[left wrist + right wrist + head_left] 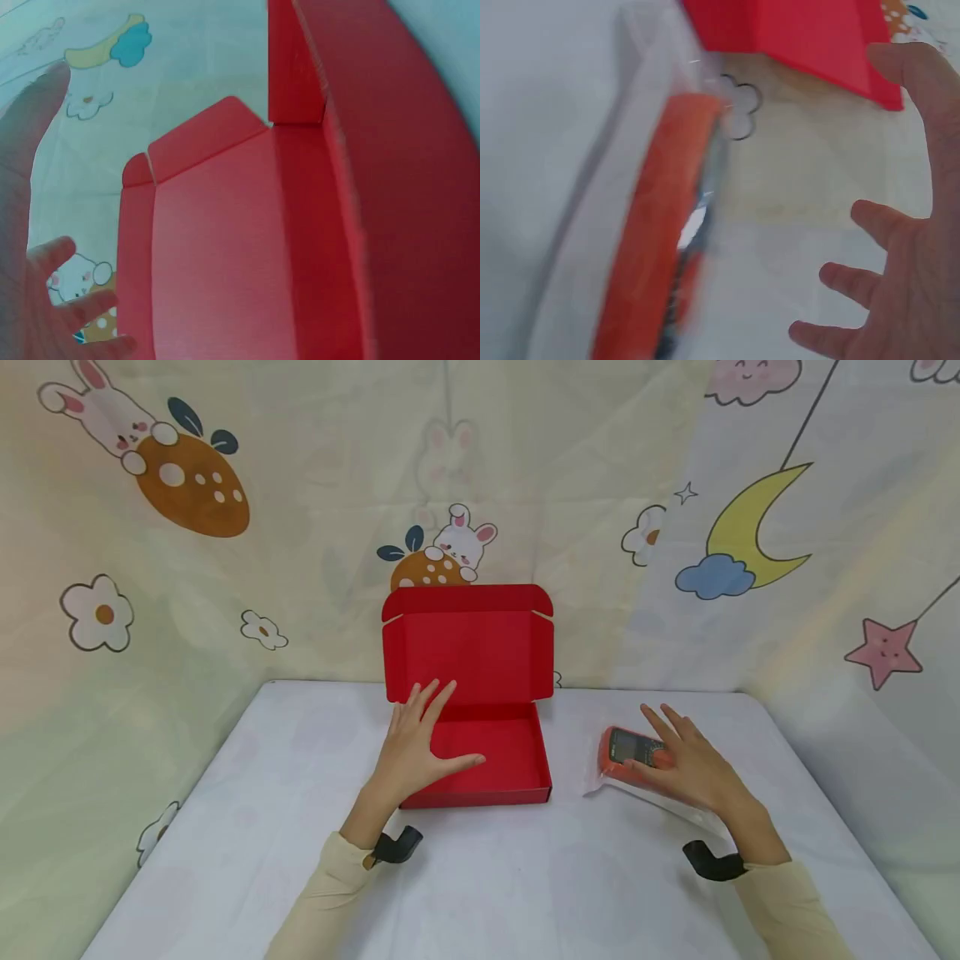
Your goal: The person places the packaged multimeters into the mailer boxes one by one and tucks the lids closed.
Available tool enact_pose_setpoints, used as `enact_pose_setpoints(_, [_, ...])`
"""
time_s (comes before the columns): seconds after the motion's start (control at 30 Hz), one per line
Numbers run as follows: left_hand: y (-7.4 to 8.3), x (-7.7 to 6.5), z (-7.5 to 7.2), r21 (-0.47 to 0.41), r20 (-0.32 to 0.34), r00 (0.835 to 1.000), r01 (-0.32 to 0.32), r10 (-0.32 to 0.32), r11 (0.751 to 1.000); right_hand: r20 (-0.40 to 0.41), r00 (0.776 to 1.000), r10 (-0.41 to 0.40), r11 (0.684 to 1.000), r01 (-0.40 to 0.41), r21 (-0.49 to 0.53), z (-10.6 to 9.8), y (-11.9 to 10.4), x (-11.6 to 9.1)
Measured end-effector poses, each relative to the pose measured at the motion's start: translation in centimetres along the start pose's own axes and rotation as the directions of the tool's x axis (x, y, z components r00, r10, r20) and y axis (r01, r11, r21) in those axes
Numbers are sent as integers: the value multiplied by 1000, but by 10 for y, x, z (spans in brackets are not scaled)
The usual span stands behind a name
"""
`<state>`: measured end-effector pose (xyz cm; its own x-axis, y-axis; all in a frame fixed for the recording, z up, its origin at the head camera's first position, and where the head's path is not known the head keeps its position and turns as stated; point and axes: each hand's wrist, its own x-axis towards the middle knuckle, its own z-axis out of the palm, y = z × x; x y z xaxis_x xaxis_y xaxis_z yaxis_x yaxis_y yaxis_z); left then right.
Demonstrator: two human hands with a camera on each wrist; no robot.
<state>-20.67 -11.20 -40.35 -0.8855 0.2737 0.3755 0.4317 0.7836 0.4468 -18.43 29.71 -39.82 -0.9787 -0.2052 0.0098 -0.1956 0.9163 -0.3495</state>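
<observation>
A red cardboard box [487, 752] stands on the table with its lid raised at the back, and its inside shows bare red. Spread fingers mark my left hand [412, 752], which hovers over the box's left side and holds nothing. To the right lies an orange multimeter [611, 752] with a dark screen, in a clear plastic bag [600, 785]. My right hand [697, 768] is held over the multimeter's right part, fingers apart, hiding some of it. In the right wrist view the multimeter [649, 225] lies beside that hand, with a gap between them.
The white table [300, 752] reaches back to a printed cloth backdrop [322, 527] with rabbits, flowers and a moon. Cloth also hangs along both sides. The box lid [468, 647] rises close in front of the rear cloth.
</observation>
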Motion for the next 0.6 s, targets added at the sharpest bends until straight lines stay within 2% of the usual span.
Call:
enact_pose_setpoints(0.07, [-3,-6,1,-50,-17,1000,-12,11,999,-10,1000,-7,1000,7,1,7,6,-1])
enact_pose_setpoints(0.2, [-10,-16,5,-89,-40,999,-22,19,996,-47,998,-32,999,32,-4,16,17,-3])
enact_pose_setpoints(0.33, [-17,-24,12,-114,-43,999,-9,4,993,-50,998,-49,997,51,49,21,27,-5])
enact_pose_setpoints(0.47, [-26,-36,20,-143,-14,998,58,-60,988,-21,999,-30,997,32,72,25,36,-4])
enact_pose_setpoints(0.6, [-31,-52,25,-202,23,988,152,-151,967,3,999,-40,997,40,67,28,44,-1])
